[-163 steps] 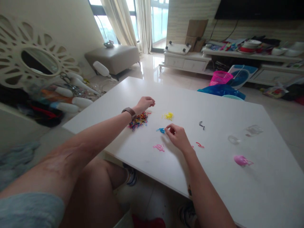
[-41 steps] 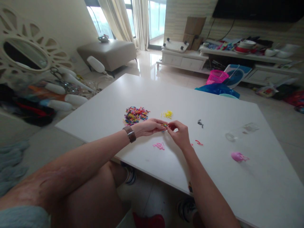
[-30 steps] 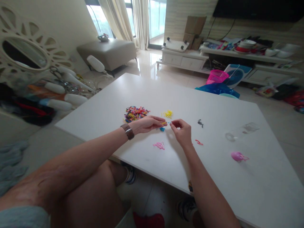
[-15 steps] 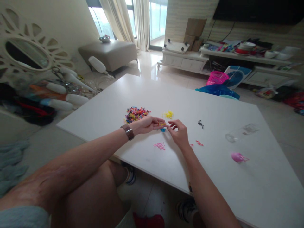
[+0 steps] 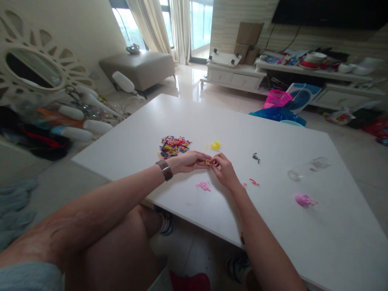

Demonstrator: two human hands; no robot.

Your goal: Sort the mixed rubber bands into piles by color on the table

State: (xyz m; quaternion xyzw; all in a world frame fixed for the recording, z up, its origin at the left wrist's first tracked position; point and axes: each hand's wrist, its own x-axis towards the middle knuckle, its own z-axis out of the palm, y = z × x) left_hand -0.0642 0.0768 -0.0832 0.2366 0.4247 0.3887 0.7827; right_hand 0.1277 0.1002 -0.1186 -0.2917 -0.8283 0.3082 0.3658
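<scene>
My left hand (image 5: pixel 190 162) is turned palm up above the white table, its fingers curled around a few small yellow and orange-red rubber bands (image 5: pixel 207 163). Against them, the fingertips of my right hand (image 5: pixel 222 167) are pinched together on the bands. Just beyond the left wrist lies a heap of mixed-colour rubber bands (image 5: pixel 174 145). A small pile of yellow bands (image 5: pixel 215 145) sits past my fingertips. Pink bands (image 5: pixel 203 186) lie on the near side. Red bands (image 5: pixel 254 182) and black bands (image 5: pixel 256 157) are off to the right.
The white table (image 5: pixel 281 234) stretches out ahead and to the right. A clear plastic jar (image 5: pixel 319 163), a clear ring-shaped piece (image 5: pixel 294 175) and a pink object with a loop (image 5: pixel 304 200) stand on its right part. My knees are under the near edge.
My right hand has moved left and closed in on the bands in my left hand. The left fingers have curled more, and the blue bands beneath are now hidden.
</scene>
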